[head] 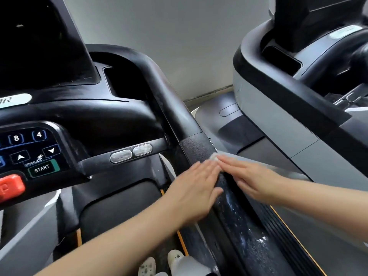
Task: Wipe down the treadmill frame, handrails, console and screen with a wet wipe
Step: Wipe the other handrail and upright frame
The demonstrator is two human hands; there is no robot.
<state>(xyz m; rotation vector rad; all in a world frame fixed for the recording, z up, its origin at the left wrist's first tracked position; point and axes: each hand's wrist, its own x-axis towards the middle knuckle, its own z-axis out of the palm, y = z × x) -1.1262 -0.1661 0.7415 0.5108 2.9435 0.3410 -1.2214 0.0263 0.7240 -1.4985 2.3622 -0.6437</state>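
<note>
The black right handrail (235, 214) of the treadmill runs from the console down to the lower right, its worn grip speckled with pale flakes. My left hand (196, 188) lies flat with straight fingers on the rail's inner side. My right hand (253, 176) lies flat on its outer side. The fingertips of both meet over a small white wet wipe (216, 156) on top of the rail. The console (35, 150) with numbered keys and a START button is at the left, below the dark screen (37, 40).
A red stop button (11, 188) sits at the far left. Two oval metal pulse sensors (131, 153) are on the crossbar. A second grey treadmill (282, 108) stands close on the right. My white shoes (159, 263) are on the belt below. A grey wall is behind.
</note>
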